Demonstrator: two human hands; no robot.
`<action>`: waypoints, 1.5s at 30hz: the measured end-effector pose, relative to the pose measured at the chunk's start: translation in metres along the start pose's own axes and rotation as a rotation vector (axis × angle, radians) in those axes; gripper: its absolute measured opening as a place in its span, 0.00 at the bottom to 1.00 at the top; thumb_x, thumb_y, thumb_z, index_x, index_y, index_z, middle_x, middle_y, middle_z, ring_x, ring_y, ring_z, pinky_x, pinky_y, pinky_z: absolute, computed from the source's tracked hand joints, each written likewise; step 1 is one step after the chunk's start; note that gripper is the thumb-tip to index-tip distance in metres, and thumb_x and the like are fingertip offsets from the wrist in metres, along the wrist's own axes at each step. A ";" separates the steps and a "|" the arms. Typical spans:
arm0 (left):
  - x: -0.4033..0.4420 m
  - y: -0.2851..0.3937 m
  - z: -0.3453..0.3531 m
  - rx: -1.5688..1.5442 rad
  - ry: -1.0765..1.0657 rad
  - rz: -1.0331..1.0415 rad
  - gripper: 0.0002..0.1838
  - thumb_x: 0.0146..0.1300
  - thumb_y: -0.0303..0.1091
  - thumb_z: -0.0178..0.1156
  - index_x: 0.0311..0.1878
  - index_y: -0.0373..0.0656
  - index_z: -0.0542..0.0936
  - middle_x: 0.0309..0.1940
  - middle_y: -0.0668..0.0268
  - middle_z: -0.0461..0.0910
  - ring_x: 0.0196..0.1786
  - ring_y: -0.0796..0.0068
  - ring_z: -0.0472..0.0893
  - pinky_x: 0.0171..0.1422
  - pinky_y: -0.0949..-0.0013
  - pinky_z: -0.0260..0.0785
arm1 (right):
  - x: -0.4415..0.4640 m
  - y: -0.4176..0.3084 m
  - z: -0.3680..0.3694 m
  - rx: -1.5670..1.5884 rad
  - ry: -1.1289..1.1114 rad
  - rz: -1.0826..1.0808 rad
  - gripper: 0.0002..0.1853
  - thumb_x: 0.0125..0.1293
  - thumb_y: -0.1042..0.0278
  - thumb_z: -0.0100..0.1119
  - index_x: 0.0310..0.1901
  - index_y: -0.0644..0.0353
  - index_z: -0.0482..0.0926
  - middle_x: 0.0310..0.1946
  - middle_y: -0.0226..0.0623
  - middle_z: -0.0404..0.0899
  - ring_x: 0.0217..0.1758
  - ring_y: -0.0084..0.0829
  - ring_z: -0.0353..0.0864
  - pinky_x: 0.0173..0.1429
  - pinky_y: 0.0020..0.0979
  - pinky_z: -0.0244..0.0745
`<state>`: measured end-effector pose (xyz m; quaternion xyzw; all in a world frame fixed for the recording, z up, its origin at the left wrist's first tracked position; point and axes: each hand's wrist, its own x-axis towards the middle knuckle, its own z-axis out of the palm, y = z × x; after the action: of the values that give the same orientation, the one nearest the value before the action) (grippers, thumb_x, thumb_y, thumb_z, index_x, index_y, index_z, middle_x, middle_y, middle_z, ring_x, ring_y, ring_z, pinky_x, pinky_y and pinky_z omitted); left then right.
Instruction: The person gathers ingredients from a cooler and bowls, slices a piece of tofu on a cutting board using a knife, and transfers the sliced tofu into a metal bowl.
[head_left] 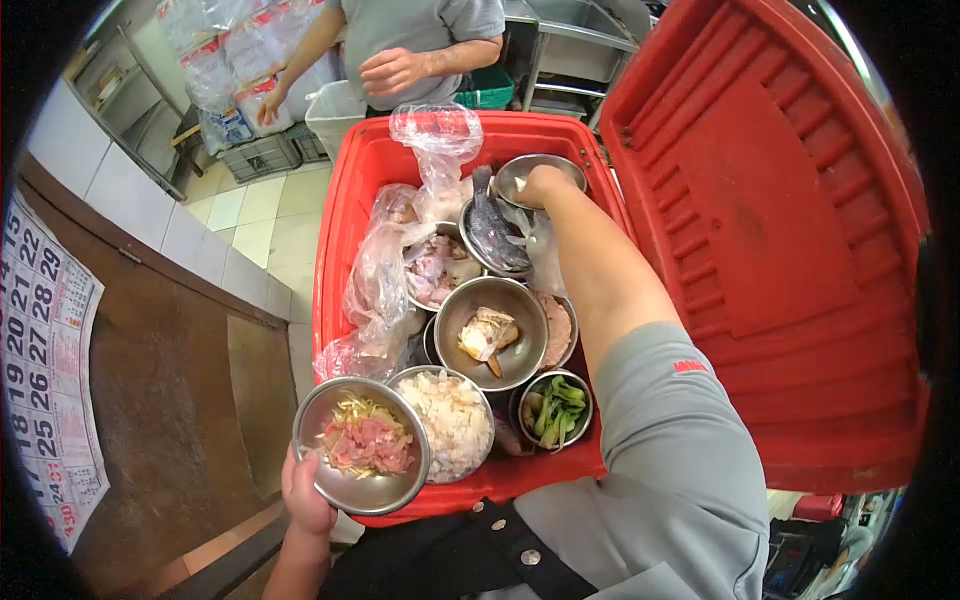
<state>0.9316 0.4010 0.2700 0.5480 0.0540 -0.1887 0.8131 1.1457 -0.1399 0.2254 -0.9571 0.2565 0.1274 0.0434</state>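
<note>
Left hand (308, 492) clamps the near-left edge of a metal bowl (368, 493), thumb over the rim. Bowl has pink meat (372, 444) and thin yellow strips in it, held tipped a bit at the front left corner of the red bin (545, 122), just beside a bowl of white pieces (447, 420). Right hand (543, 187) is down in another metal bowl (515, 172) at the bin's far right; fingers mostly hidden, can't tell if pinching or spread. Whole dark fish (495, 230) sits next to that bowl. Middle bowl (453, 312) has a pale and brownish food piece. Green vegetables (565, 408) in a small bowl, near right. Clear plastic bags (370, 285) along left side. Red lid (770, 210) open at right. Other person (420, 40) stands across the bin.
</note>
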 end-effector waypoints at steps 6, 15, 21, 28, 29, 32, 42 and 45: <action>-0.002 -0.003 -0.004 0.065 0.048 -0.026 0.28 0.70 0.37 0.48 0.69 0.31 0.67 0.63 0.51 0.75 0.63 0.60 0.78 0.71 0.59 0.68 | 0.023 -0.001 0.018 0.020 -0.126 0.100 0.24 0.58 0.51 0.68 0.52 0.55 0.88 0.55 0.46 0.85 0.60 0.44 0.84 0.63 0.39 0.77; -0.003 0.000 -0.002 0.044 0.045 -0.020 0.26 0.70 0.34 0.47 0.69 0.31 0.68 0.61 0.53 0.77 0.62 0.64 0.78 0.68 0.63 0.69 | 0.028 0.019 0.009 0.482 -0.141 0.154 0.18 0.56 0.60 0.69 0.44 0.64 0.88 0.44 0.48 0.88 0.42 0.41 0.90 0.42 0.41 0.83; -0.003 0.000 -0.001 0.037 0.042 -0.011 0.26 0.71 0.34 0.47 0.68 0.31 0.68 0.61 0.53 0.77 0.62 0.64 0.78 0.68 0.63 0.69 | 0.011 0.028 -0.018 0.170 0.277 0.137 0.19 0.60 0.68 0.59 0.51 0.61 0.87 0.56 0.49 0.84 0.60 0.45 0.84 0.63 0.40 0.78; -0.002 0.003 0.001 0.022 -0.015 0.003 0.25 0.72 0.33 0.45 0.69 0.31 0.68 0.61 0.53 0.77 0.62 0.63 0.79 0.68 0.62 0.70 | -0.061 0.040 -0.046 -0.062 -0.179 -0.011 0.18 0.58 0.65 0.63 0.50 0.60 0.88 0.55 0.49 0.84 0.59 0.44 0.84 0.64 0.40 0.77; -0.002 0.002 0.000 0.001 -0.013 -0.002 0.25 0.72 0.32 0.45 0.69 0.31 0.68 0.61 0.53 0.77 0.62 0.63 0.79 0.68 0.62 0.70 | -0.056 0.046 -0.034 -0.076 -0.210 -0.055 0.19 0.59 0.64 0.64 0.50 0.60 0.88 0.55 0.49 0.84 0.59 0.44 0.84 0.64 0.41 0.77; 0.000 -0.005 -0.009 -0.035 -0.021 0.001 0.25 0.72 0.31 0.45 0.69 0.31 0.67 0.61 0.52 0.77 0.62 0.62 0.79 0.69 0.61 0.70 | -0.039 0.060 0.012 0.059 -0.067 0.072 0.19 0.60 0.64 0.64 0.51 0.61 0.87 0.55 0.49 0.84 0.59 0.46 0.84 0.65 0.41 0.76; 0.005 -0.007 -0.019 -0.043 -0.102 -0.013 0.23 0.73 0.31 0.45 0.68 0.32 0.68 0.60 0.53 0.78 0.60 0.63 0.80 0.67 0.61 0.71 | -0.131 0.053 0.004 0.261 0.505 -0.018 0.14 0.59 0.63 0.67 0.47 0.52 0.88 0.49 0.50 0.84 0.54 0.48 0.83 0.60 0.44 0.78; 0.010 -0.011 -0.025 -0.036 -0.144 -0.029 0.21 0.74 0.31 0.45 0.67 0.33 0.69 0.59 0.54 0.78 0.59 0.64 0.80 0.65 0.62 0.72 | -0.176 0.054 -0.005 0.276 0.549 -0.049 0.14 0.58 0.63 0.68 0.46 0.51 0.88 0.48 0.50 0.83 0.52 0.49 0.83 0.59 0.44 0.78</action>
<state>0.9401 0.4178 0.2469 0.5175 0.0066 -0.2383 0.8218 0.9730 -0.1026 0.2761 -0.9468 0.2502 -0.1730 0.1052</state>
